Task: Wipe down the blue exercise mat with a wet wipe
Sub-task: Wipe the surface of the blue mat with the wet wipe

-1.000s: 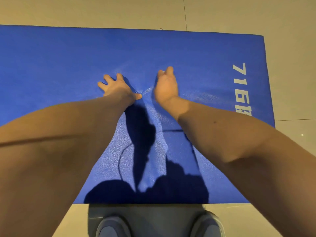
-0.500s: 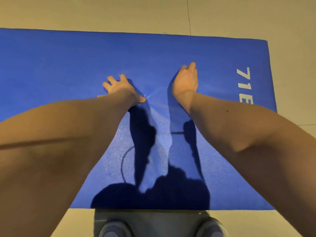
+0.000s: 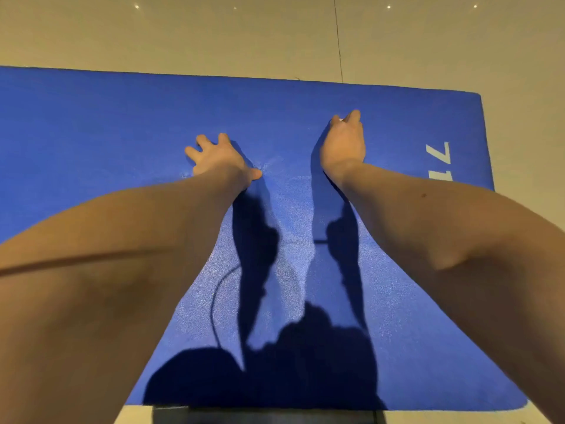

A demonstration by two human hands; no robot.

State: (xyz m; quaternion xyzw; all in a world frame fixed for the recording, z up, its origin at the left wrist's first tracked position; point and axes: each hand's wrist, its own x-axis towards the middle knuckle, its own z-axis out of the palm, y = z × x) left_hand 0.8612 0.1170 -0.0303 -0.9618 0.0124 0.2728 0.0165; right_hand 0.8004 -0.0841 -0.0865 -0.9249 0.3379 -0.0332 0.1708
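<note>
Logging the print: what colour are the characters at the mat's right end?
White characters on blue mat; head view.

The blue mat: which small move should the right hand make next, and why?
Probably slide the right hand rightward, toward the white print. A white bit of the wet wipe shows at its fingertips, the left hand presses the blue mat flat, and bare mat lies between the wipe and the mat's right end.
</note>
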